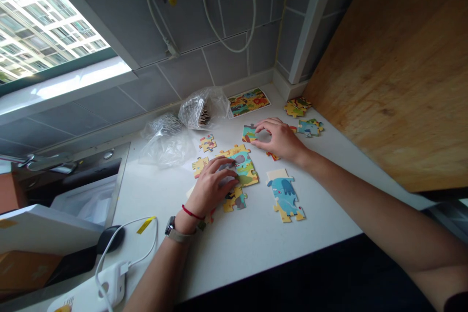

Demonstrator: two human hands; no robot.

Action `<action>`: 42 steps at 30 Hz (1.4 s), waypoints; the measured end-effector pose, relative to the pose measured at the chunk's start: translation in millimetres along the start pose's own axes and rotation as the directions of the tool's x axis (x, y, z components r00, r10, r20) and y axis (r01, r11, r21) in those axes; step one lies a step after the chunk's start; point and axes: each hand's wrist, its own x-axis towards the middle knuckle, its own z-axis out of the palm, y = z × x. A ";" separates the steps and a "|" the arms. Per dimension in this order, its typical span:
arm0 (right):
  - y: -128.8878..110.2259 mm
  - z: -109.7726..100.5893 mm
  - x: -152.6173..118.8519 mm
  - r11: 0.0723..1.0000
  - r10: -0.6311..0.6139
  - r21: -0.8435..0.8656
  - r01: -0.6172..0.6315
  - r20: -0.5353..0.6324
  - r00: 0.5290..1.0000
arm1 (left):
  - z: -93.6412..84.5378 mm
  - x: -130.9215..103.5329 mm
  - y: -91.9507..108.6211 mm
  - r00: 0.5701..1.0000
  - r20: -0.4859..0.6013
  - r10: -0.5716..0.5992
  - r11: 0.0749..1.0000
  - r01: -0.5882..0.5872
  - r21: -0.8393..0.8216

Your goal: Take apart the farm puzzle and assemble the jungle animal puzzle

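Note:
My right hand (pixel 280 140) pinches a green-and-orange puzzle piece (pixel 249 133) by its right side, thumb and forefinger curved round it. My left hand (pixel 214 180) rests with its fingers apart over a joined section of yellow and green puzzle (pixel 247 171), hiding part of it. Just below those fingers lies a yellow piece with a dark figure (pixel 234 200). Two loose yellow pieces lie by the left hand: one piece (pixel 207 143) above, another piece (pixel 199 165) partly behind the fingers. Nearer me, joined blue elephant pieces (pixel 285 197) lie beside a blank-backed piece (pixel 276 174).
A colourful picture card (pixel 249 102) lies near the wall. Left of it sit clear plastic bags (pixel 204 107), one holding stacked pieces. More pieces (pixel 298 106) lie in the right corner by a wooden panel (pixel 380 78). A sink (pixel 120 180) and white power strip (pixel 113 282) are at left.

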 end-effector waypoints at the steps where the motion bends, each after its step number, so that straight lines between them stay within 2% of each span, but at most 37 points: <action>1: -5.4 1.4 -1.9 0.998 -0.041 0.050 0.040 0.022 0.999 | -1.9 0.2 -0.5 1.000 -0.003 -0.002 1.000 0.002 -0.001; 5: -27.9 13.9 -14.4 0.962 -0.224 0.200 0.188 0.174 0.959 | -16.0 0.2 -2.5 0.992 -0.111 -0.064 0.998 0.061 -0.022; 7: -35.6 21.2 -20.7 0.950 -0.270 0.221 0.220 0.230 0.935 | -23.0 -0.4 -2.9 0.986 -0.141 -0.094 0.995 0.089 -0.045; 10: -38.6 25.8 -24.8 0.953 -0.280 0.194 0.231 0.285 0.917 | -27.4 -1.3 -3.5 0.997 -0.059 -0.058 0.998 0.056 -0.030; 14: -33.3 15.6 -20.3 0.963 -0.265 0.127 0.236 0.330 0.906 | -23.9 -1.9 -4.6 0.999 0.046 -0.023 1.000 0.024 -0.017; 19: -31.9 4.7 -17.4 0.955 -0.290 0.092 0.283 0.508 0.811 | -19.7 -1.8 -5.0 0.995 0.029 -0.096 0.994 0.095 0.055; 22: -33.5 7.2 -19.4 0.957 -0.260 0.046 0.285 0.562 0.785 | -16.0 -1.0 -5.5 0.995 0.006 -0.103 0.992 0.102 0.074; 27: -34.6 10.0 -20.2 0.959 -0.267 0.073 0.275 0.563 0.782 | -9.5 1.4 -6.4 0.999 -0.001 -0.052 0.998 0.052 0.022; 33: -31.4 0.2 -15.7 0.963 -0.255 0.075 0.259 0.569 0.782 | -16.4 -0.6 -8.7 0.999 0.034 -0.014 0.999 0.013 0.045; 39: -17.1 -12.4 -8.3 0.977 -0.164 -0.031 0.209 0.512 0.843 | -22.6 -2.4 -10.2 0.998 0.062 -0.001 0.997 -0.003 0.072; 42: -24.4 -9.6 -10.4 0.978 -0.182 -0.011 0.208 0.438 0.881 | -22.9 -1.8 -8.9 0.998 0.068 -0.003 0.998 -0.001 0.057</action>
